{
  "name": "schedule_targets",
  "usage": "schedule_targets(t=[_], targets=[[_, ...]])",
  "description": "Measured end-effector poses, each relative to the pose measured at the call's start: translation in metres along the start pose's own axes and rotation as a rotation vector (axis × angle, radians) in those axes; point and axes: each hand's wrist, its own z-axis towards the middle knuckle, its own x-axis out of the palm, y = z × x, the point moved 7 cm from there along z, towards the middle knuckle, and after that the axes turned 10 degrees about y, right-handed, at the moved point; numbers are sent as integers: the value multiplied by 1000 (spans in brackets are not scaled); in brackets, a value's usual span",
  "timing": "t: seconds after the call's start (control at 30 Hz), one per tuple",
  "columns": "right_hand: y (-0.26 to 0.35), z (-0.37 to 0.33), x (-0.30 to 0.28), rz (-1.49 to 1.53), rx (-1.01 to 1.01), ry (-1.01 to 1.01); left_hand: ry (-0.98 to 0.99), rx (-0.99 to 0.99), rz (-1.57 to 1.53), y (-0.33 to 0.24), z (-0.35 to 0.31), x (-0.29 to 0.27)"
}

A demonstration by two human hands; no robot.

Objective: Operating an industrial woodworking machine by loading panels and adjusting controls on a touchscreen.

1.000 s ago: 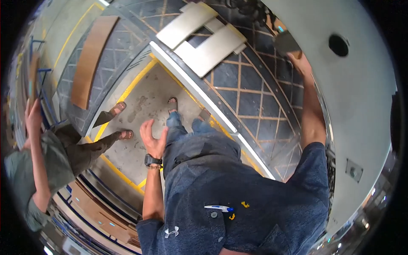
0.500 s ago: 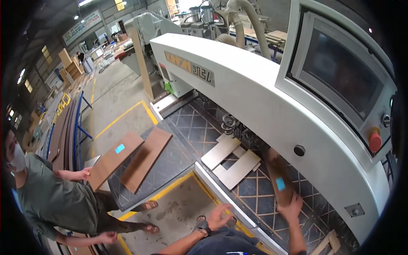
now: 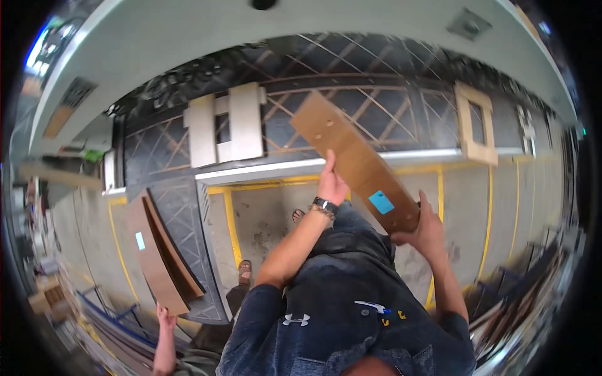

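Fingers of the right hand (image 3: 429, 233) are wrapped on the near end of the brown board (image 3: 357, 161), thumb on one side, the others along the far edge. Left hand (image 3: 333, 186) is at the board's left long edge, roughly mid-length; one digit on the edge, others hidden, can't tell if clamped or just supporting.

Key relation: long axis runs from the right fingers up-left, past the left fingertips, away from the body. Right hand owns the near end; left is closer to the free far end. Blue label (image 3: 381, 202) sits just up-left of the right fingers.

Far end overlaps the dark table bed (image 3: 395, 122) in view; clearance unclear. Obstacles: pale panels (image 3: 246, 125) on the bed, left of and beyond the left fingers; machine beam (image 3: 348, 17) past the far end. Wooden frame (image 3: 465, 122) is right of and beyond the right fingers. Well left of the left fingers, a co-worker (image 3: 165, 344) holds another brown panel (image 3: 157, 269).
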Motion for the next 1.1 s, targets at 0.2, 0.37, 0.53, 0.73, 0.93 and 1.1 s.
schedule_targets(t=[0.2, 0.37, 0.53, 0.73, 0.93, 1.1], targets=[[26, -38, 37, -22, -388, -39, 466, 212, 141, -14, -52, 44], [64, -43, 59, 86, -656, -227, 430, 335, 223, -60, -79, 42], [93, -27, 59, 116, -763, -235, 264, 451, 171, -102, -97, 10], [124, -9, 51, 58, -846, -111, 203, 490, 68, -111, -102, -8], [300, 8, 25, -171, -1064, -96, -48, 684, 249, -113, -115, -51], [286, 18, 64, -291, -1222, -18, -332, 651, 563, -108, -159, -42]])
